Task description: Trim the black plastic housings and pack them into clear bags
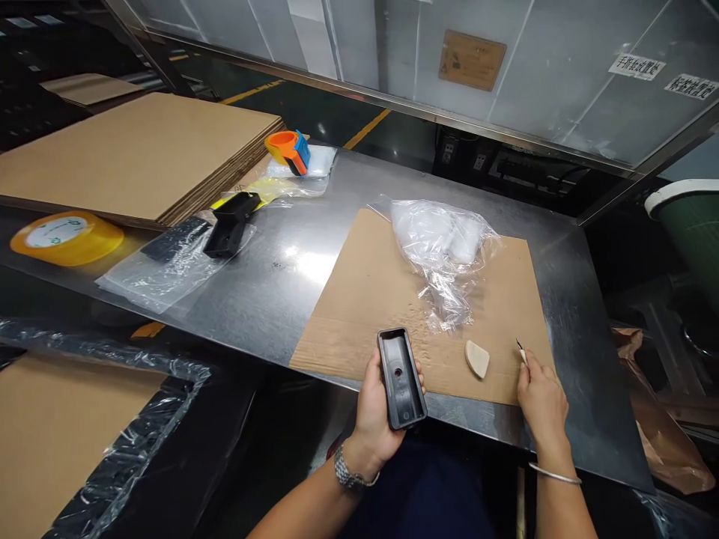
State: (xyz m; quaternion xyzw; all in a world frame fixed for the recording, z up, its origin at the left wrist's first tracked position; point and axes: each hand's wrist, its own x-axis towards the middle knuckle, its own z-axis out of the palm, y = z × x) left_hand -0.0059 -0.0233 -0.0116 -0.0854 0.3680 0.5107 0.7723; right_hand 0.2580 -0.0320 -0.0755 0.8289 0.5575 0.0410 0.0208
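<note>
My left hand (371,412) is closed around a black rectangular plastic housing (403,389), its hollow side and one small round hole facing up. In my right hand (542,398) is a small knife (522,352), pinched with its thin dark tip pointing up and left; most of its pale handle is hidden by the fingers. Between the hands, a cream-coloured wedge-shaped pad (477,359) lies on a cardboard sheet (359,299). Farther back on that sheet sits a crumpled clear plastic bag (438,239) with white material inside.
On the steel table (269,277), another black plastic part (230,224) rests on clear bags (162,277). An orange and blue tape dispenser (292,152), a yellow tape roll (67,238) and stacked cardboard (140,157) are at left. A framed panel (539,75) rises behind.
</note>
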